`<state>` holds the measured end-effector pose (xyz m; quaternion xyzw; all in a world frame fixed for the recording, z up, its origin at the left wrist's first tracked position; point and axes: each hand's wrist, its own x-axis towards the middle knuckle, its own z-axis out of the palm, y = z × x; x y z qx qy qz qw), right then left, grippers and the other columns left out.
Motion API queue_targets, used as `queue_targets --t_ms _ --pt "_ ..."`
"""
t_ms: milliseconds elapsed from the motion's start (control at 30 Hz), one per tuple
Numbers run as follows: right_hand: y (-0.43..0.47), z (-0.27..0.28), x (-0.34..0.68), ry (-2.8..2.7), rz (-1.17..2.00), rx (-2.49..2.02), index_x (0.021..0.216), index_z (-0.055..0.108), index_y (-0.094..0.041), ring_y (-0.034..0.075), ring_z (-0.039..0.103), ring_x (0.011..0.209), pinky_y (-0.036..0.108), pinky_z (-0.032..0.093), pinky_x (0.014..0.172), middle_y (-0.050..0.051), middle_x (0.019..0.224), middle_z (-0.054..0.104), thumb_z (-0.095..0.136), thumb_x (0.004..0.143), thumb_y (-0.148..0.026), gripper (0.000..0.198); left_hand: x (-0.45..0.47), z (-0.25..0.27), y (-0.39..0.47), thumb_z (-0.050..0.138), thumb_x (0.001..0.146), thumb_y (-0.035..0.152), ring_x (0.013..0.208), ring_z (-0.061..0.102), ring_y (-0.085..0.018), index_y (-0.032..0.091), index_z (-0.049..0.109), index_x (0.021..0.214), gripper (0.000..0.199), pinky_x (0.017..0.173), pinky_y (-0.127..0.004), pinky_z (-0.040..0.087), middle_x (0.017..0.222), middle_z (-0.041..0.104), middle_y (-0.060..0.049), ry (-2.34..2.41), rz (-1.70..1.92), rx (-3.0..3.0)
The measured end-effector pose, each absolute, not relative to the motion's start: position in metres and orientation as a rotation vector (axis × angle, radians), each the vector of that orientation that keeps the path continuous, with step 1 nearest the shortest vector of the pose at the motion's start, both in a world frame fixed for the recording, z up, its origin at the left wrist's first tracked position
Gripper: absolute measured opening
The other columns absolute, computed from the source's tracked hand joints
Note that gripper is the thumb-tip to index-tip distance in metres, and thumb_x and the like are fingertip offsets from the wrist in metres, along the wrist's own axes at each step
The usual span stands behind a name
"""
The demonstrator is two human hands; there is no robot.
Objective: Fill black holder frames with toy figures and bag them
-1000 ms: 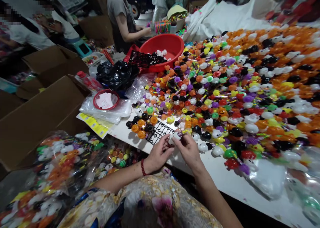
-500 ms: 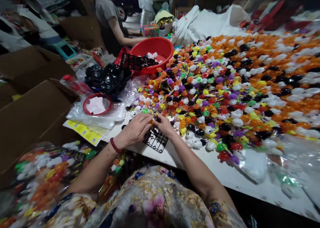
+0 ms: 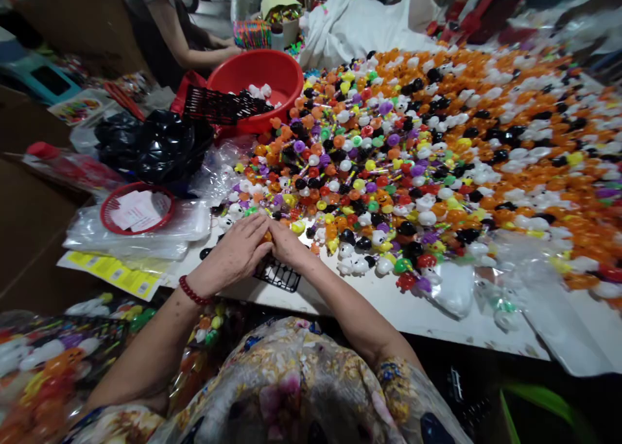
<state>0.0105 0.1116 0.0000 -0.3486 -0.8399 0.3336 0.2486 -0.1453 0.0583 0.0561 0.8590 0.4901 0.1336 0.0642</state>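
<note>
My left hand (image 3: 236, 253), with a dark red bead bracelet (image 3: 194, 291) at the wrist, bends over the front of the table. Between its thumb and fingers shows part of a small orange plastic toy (image 3: 267, 238). Against its fingertips lies my right hand (image 3: 287, 244), its fingers curled inward and mostly hidden, so what they hold cannot be made out. Under both hands is a black plastic grid tray (image 3: 280, 277), partly covered by them. Right behind the hands begins a wide heap of small coloured plastic toys (image 3: 359, 185).
A red basin (image 3: 286, 87) with white pieces and black grids stands at the back left. Black plastic bags (image 3: 155, 142), a small red basket (image 3: 165, 212) with paper slips and clear bags (image 3: 146, 240) lie left. A co-worker's arm (image 3: 170, 32) reaches in behind the basin.
The view has swung to the right, so the table things sit further left. My hands stay together over the grid tray; the left fingers now cover more of the right fingertips.
</note>
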Motion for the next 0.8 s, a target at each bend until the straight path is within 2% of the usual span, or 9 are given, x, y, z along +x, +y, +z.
queue_targets --t_ms 67,133,300,533,667,800 --pt "0.095 0.006 0.024 -2.28 0.776 -1.001 0.137 0.047 -0.012 0.022 0.05 0.129 0.039 0.042 0.108 0.017 0.139 0.054 0.045 0.087 -0.006 0.05 -0.146 0.055 0.059 0.029 0.1 0.043 0.136 0.045 -0.03 0.012 0.05 0.136 0.052 0.113 -0.054 0.038 0.141 0.054 -0.017 1.489 0.411 2.6" --pt "0.078 0.012 0.048 -2.311 0.64 -1.078 0.137 0.049 -0.013 0.023 0.051 0.127 0.04 0.044 0.107 0.018 0.139 0.054 0.044 0.091 -0.009 0.046 -0.147 0.055 0.06 0.029 0.1 0.045 0.133 0.048 -0.03 0.011 0.053 0.133 0.053 0.112 -0.054 0.04 0.138 0.057 -0.018 1.484 0.438 2.621" --pt "0.041 0.022 0.141 -2.312 0.311 -1.393 0.116 0.066 -0.018 0.025 0.06 0.103 0.04 0.052 0.092 0.015 0.115 0.066 0.045 0.094 -0.016 0.03 -0.15 0.053 0.063 0.029 0.1 0.046 0.125 0.055 -0.03 0.012 0.057 0.127 0.052 0.107 -0.052 0.045 0.131 0.062 -0.017 1.455 0.56 2.665" --pt "-0.011 0.023 0.283 -1.924 -0.228 -2.008 0.105 0.071 -0.018 0.026 0.056 0.088 0.041 0.05 0.08 0.013 0.097 0.065 0.05 0.09 -0.021 0.026 -0.155 0.043 0.069 0.032 0.1 0.041 0.118 0.058 -0.029 0.021 0.058 0.125 0.041 0.1 -0.051 0.05 0.127 0.064 -0.01 1.308 0.755 2.706" --pt "-0.034 0.015 0.319 -1.876 -0.288 -2.08 0.106 0.07 -0.017 0.027 0.054 0.086 0.043 0.049 0.079 0.014 0.095 0.064 0.05 0.089 -0.023 0.027 -0.16 0.036 0.073 0.029 0.1 0.04 0.119 0.056 -0.031 0.024 0.061 0.118 0.04 0.099 -0.055 0.05 0.126 0.064 -0.007 1.235 0.777 2.726" --pt "-0.039 0.01 0.312 -1.852 -0.242 -2.026 0.106 0.07 -0.016 0.027 0.054 0.089 0.042 0.049 0.081 0.014 0.096 0.064 0.048 0.092 -0.026 0.027 -0.164 0.033 0.078 0.029 0.099 0.04 0.116 0.057 -0.03 0.026 0.063 0.109 0.038 0.099 -0.054 0.05 0.118 0.067 -0.004 1.141 0.799 2.744"
